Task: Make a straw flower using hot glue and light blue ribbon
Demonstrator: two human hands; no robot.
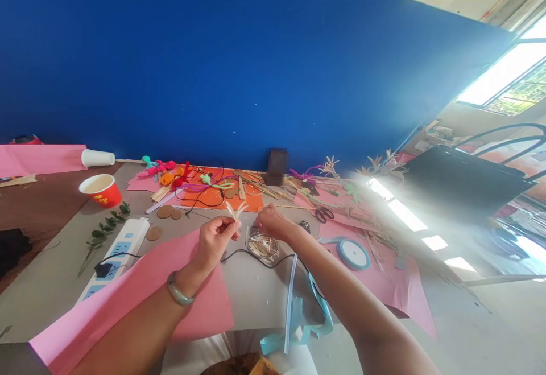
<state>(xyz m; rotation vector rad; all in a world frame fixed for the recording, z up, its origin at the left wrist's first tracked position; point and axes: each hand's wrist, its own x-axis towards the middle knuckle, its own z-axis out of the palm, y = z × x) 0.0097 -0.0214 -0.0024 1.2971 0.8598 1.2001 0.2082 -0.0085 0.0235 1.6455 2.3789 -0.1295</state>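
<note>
Head view: over the grey tabletop (256, 284), the left hand (217, 239) pinches a small pale flower (235, 211), thumb and fingertips together around its base, its petals spread upward. The flower is raised about midway between the tabletop's left and right sides. The right hand (272, 222) is bent over the far rim of a round clear dish (263, 246) of pale strips; its fingers are curled, and I cannot tell whether they hold anything. A black cord (235, 252) runs past the dish's near side. Pink paper (209, 301) lies beneath the left forearm and reaches the near edge. Toward the left edge are a white power strip (133, 234), a leafy sprig (110, 227) and, nearer the far left corner, a red paper cup (106, 196). Orange paper (251, 202) under loose craft pieces lies along the far edge, below a blue wall (256, 68). Right of the dish are dark-handled scissors (326, 214) and, closer to the near edge, a ribbon roll (353, 254).
</note>
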